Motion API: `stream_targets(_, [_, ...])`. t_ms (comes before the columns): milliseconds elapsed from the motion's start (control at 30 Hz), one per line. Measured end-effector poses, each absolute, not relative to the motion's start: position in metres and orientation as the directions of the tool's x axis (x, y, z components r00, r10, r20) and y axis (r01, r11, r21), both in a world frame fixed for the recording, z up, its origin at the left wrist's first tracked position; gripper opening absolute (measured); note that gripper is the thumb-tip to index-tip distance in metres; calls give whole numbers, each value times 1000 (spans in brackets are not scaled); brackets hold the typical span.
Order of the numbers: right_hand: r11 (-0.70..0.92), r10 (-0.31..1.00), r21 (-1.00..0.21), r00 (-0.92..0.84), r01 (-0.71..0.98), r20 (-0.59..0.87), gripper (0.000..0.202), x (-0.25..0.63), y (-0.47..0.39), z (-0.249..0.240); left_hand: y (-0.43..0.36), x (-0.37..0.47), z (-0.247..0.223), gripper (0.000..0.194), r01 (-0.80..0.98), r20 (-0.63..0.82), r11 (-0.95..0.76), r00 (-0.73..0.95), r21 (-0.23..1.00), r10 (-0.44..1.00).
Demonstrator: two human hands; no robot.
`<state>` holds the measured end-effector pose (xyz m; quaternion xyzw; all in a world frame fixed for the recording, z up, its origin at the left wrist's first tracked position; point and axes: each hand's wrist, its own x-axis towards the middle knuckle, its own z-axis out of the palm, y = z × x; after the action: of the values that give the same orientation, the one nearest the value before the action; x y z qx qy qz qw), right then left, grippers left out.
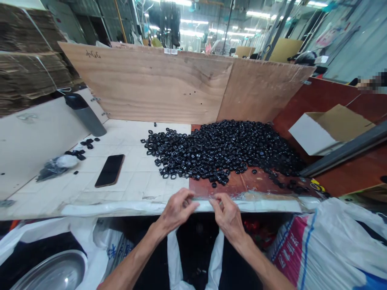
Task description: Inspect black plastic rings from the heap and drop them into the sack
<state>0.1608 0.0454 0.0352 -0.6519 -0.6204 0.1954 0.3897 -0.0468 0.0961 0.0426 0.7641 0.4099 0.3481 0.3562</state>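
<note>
My left hand (179,207) is over the table's front edge, its fingers curled in toward the thumb. Facing it a short way to the right, my right hand (227,214) has its thumb and forefinger drawn together. Anything between the fingertips of either hand is too small or hidden to make out. Just beyond both hands lies a wide heap of small black ring-shaped parts (211,153). A loose black piece (214,185) lies at the heap's near edge, close to my right hand.
A phone (110,170), a dark bottle (86,114) and a plastic bag of parts (54,167) are on the left. A wooden board (157,84) walls off the back. At right are an open carton (320,133) and a white sack (335,237). A metal basin (57,272) sits lower left.
</note>
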Motion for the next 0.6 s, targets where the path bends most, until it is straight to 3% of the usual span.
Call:
stream_targets(67, [137, 921, -592, 118, 794, 370, 16, 169, 68, 35, 121, -32, 36, 21, 523, 298, -399, 269, 753, 916])
stream_targets(133, [127, 920, -473, 75, 872, 384, 19, 172, 89, 32, 141, -16, 27, 28, 624, 337, -414, 245, 663, 909])
stream_targets(233, [104, 929, -392, 52, 914, 367, 14, 168, 108, 22, 153, -3, 18, 10, 725, 304, -395, 263, 565, 916])
stream_targets(367, [210, 931, -445, -39, 871, 363, 12, 164, 111, 15, 145, -16, 18, 11, 701, 286, -453, 351, 552, 892])
stream_targets(533, [316, 923, -585, -99, 747, 372, 16, 168, 105, 16, 136, -36, 18, 3, 585, 291, -437, 331, 683, 898])
stream_targets(600, [323, 925, -639, -90, 698, 369, 16, 171, 104, 17, 136, -36, 16, 16, 555, 280, -415, 314, 722, 907])
